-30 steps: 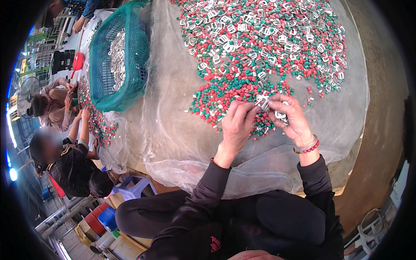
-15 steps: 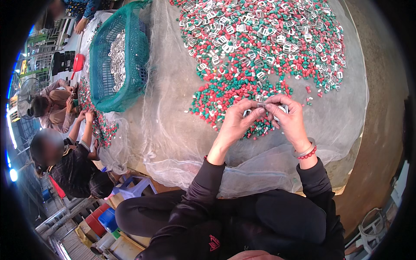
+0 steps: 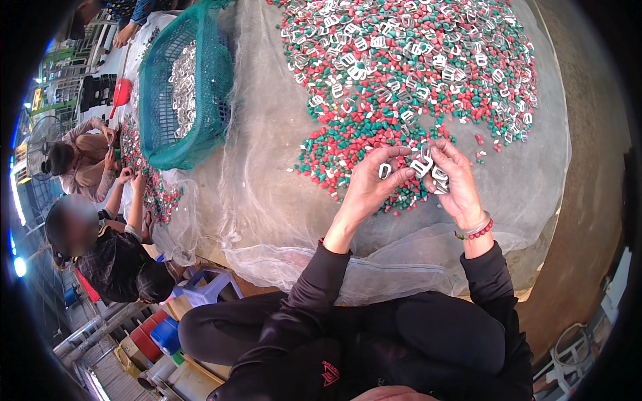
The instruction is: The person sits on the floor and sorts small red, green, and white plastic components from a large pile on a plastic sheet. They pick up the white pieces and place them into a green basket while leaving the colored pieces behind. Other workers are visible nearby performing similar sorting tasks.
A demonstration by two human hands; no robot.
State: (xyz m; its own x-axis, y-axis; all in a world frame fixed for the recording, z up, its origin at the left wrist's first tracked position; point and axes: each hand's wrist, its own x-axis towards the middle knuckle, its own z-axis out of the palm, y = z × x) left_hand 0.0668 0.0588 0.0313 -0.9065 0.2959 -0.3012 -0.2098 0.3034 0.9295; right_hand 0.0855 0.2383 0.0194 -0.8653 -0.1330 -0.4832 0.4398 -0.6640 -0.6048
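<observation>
My left hand (image 3: 376, 180) and my right hand (image 3: 457, 179) are close together over the near edge of a heap of small red, green and white pellets (image 3: 361, 144). Between the fingertips sits a silver slotted buckle (image 3: 421, 165), touched by the left thumb and pinched from the right side. Several more buckles (image 3: 439, 179) are bunched in my right fingers and palm. Another buckle (image 3: 384, 171) shows inside the curl of my left hand. Loose buckles (image 3: 354, 67) lie scattered among the pellets farther back.
A teal plastic basket (image 3: 155, 144), draped in green netting, holds many silver buckles (image 3: 182, 87) at the left. Sheer mesh cloth (image 3: 267, 134) covers the work surface. Two people (image 3: 100, 247) work at another pellet heap (image 3: 157, 194) on the left; a purple stool (image 3: 210, 287) stands nearby.
My hands have moved slightly apart. The buckle between them has turned so its slotted face shows, and the bunch in my right hand is more visible.
</observation>
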